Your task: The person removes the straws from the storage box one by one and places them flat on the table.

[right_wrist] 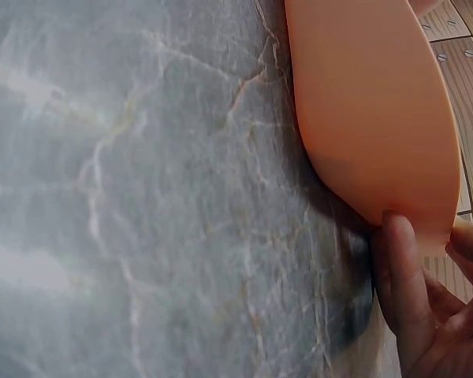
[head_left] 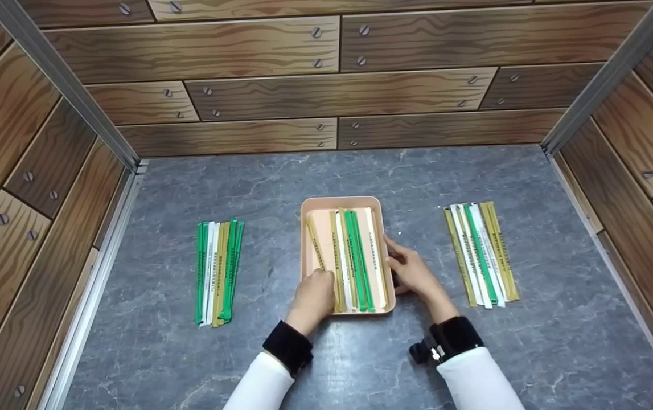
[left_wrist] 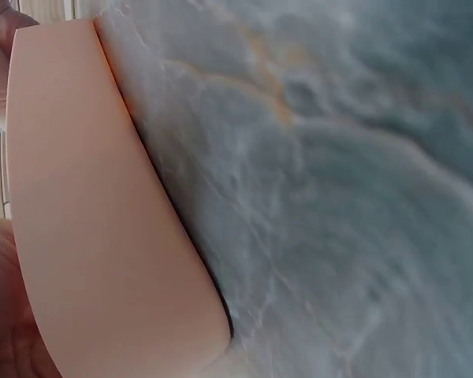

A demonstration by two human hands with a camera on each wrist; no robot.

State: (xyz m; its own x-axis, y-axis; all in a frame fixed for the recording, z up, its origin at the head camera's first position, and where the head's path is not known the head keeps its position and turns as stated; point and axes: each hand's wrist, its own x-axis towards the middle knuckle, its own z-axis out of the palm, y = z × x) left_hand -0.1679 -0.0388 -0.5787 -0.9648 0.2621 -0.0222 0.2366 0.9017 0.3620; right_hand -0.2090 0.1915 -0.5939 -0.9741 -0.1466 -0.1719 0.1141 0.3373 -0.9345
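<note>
My left hand (head_left: 313, 296) reaches over the near left part of a shallow peach tray (head_left: 341, 202) and pinches the lower end of a slim gold printed stick-shaped packet (head_left: 315, 242), which lies tilted inside. To its right in the tray lie several gold, white and green packets (head_left: 357, 262), roughly side by side. My right hand (head_left: 414, 272) is at the tray's right side. In the right wrist view, its fingers (right_wrist: 406, 268) touch the outer wall near a corner, with the thumb by the rim. The left wrist view shows mostly the tray's outer wall (left_wrist: 102, 205).
A row of green, white and gold packets (head_left: 218, 273) lies on the grey marbled surface (head_left: 269, 182) to the left. A similar fanned row (head_left: 481, 253) lies to the right. Wood-patterned walls (head_left: 337, 94) with metal corner posts (head_left: 70, 85) enclose the back and sides.
</note>
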